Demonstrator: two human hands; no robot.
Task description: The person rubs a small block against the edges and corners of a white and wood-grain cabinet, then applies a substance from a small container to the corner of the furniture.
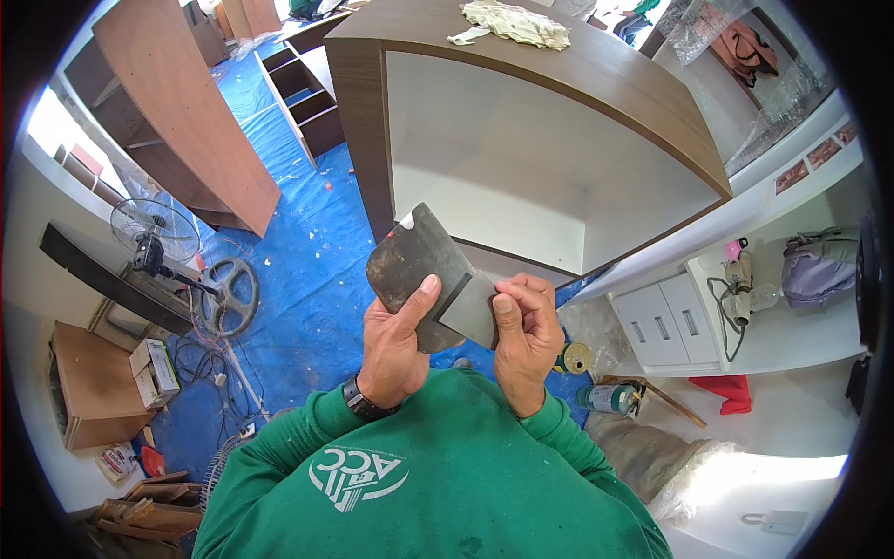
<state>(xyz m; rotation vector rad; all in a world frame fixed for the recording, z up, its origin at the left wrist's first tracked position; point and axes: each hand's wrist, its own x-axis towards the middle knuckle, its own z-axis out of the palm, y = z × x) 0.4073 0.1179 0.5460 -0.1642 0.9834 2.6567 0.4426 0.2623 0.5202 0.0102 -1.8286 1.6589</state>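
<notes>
My left hand (396, 345) is closed on a flat dark grey sheet (406, 259) with a worn, scuffed face and one rounded corner, its thumb lying across the front. Against its right edge sits a smoother, lighter grey flap (473, 315). My right hand (526, 335) pinches that flap between thumb and fingertips. Whether the two are one folded sheet or separate pieces I cannot tell. Both hands are held close to my chest, just in front of a brown cabinet (372, 140) with a white interior.
Crumpled cloth (517, 23) lies on the cabinet top. Blue sheeting (303, 252) covers the floor. At left stand a fan (154, 233), a tall wooden unit (191, 102) and loose cables (209, 368). White drawers (666, 321), a yellow-topped can (575, 358) and a green-white canister (610, 398) are at right.
</notes>
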